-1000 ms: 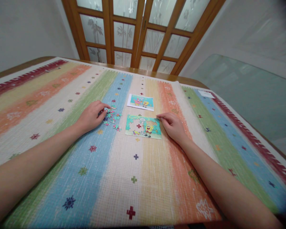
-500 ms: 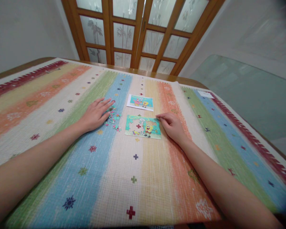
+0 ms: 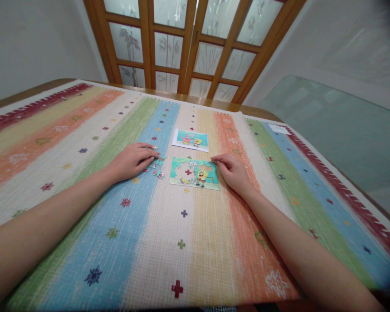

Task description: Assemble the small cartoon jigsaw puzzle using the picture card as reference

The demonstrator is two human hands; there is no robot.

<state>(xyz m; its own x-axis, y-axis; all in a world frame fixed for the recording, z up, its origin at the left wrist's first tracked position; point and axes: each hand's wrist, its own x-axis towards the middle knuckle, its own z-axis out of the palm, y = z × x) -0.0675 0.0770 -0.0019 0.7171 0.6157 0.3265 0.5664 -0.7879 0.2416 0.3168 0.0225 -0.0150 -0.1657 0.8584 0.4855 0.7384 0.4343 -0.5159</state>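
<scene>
A partly assembled jigsaw puzzle (image 3: 211, 182) lies flat on the tablecloth, its frame and a yellow cartoon figure in place and a gap at left centre showing cloth. My left hand (image 3: 131, 161) rests over the loose puzzle pieces (image 3: 159, 168) left of it. Its thumb and fingertips are drawn together on a piece, mostly hidden by the fingers. My right hand (image 3: 232, 170) is closed in a pinch at the puzzle's upper right corner; whatever its fingertips hold is too small to make out. Behind the puzzle lies a reference picture card (image 3: 191, 141).
A striped, patterned tablecloth (image 3: 169, 242) covers the table. A small white label (image 3: 279, 129) lies at the far right. Wooden doors with glass panes (image 3: 169, 47) stand beyond the table, and a greenish glass-like panel (image 3: 338, 125) is at right.
My left hand's spread fingers have drawn together and shifted slightly right over the loose pieces. My right hand stays at the puzzle's corner, practically unmoved.
</scene>
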